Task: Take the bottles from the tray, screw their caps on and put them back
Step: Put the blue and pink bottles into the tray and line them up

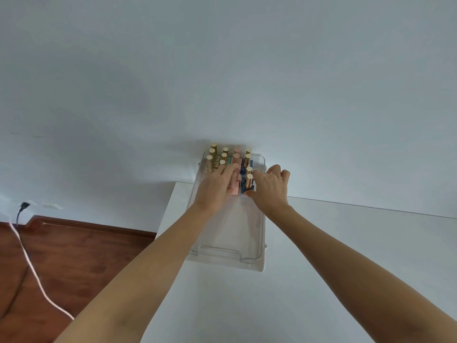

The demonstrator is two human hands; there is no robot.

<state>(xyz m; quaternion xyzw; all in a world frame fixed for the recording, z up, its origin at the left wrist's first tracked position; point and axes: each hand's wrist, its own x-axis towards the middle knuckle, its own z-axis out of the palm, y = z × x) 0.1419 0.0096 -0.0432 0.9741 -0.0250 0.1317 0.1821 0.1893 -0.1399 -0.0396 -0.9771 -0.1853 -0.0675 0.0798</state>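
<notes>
A clear plastic tray (261, 243) lies on the white table (321, 256), its far end against the wall. Several small bottles stand in the far half: pink (235, 188), blue, green and tan ones, most with tall gold caps (213, 147). My left hand (214, 187) reaches into the tray with its fingers stretched out over the pink bottles, fingertips touching them. My right hand (270, 189) is beside the nearest blue bottle with a gold cap (249, 181); the thumb lies at the bottle's base and the fingers curl round its far side.
The tray's near half holds nothing. The table's left edge (165, 219) runs just left of the tray, with wooden floor (74, 256) below. A white cable (29, 263) trails from a wall socket (23, 206) across the floor.
</notes>
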